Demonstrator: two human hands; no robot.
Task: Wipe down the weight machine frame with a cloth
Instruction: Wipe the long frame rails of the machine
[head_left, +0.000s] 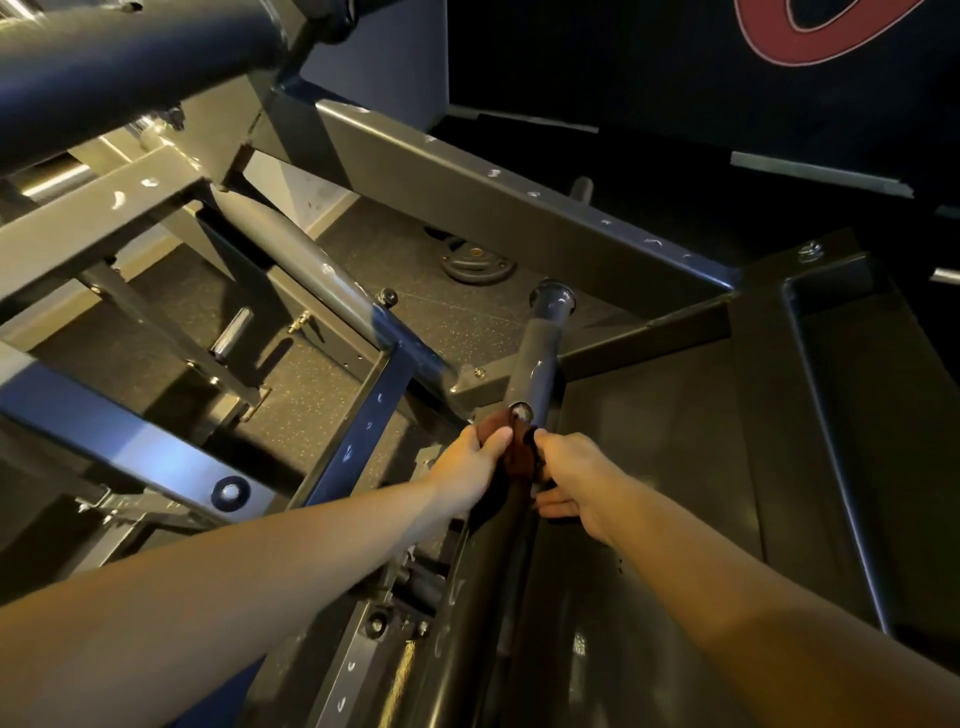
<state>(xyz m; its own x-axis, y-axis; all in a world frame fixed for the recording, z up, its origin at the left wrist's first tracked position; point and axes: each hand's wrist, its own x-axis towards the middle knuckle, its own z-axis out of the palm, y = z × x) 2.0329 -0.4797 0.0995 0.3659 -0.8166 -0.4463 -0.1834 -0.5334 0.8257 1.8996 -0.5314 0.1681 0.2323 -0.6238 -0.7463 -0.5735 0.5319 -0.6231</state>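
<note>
You're pinching a small brown cloth (521, 457) with your left hand (470, 460) and right hand (574, 480), wrapping it round the grey steel frame tube (535, 364) for wiping.

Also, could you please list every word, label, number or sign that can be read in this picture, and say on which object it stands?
No text can be read.
Dark wall panel, top right: part of a large red outlined shape, cut off by the frame edge; whether it is a letter or a logo cannot be told.
Grey steel weight machine frame: only white paint chips, no label.
Dark brown cloth gripped by both hands: no print visible.
</note>
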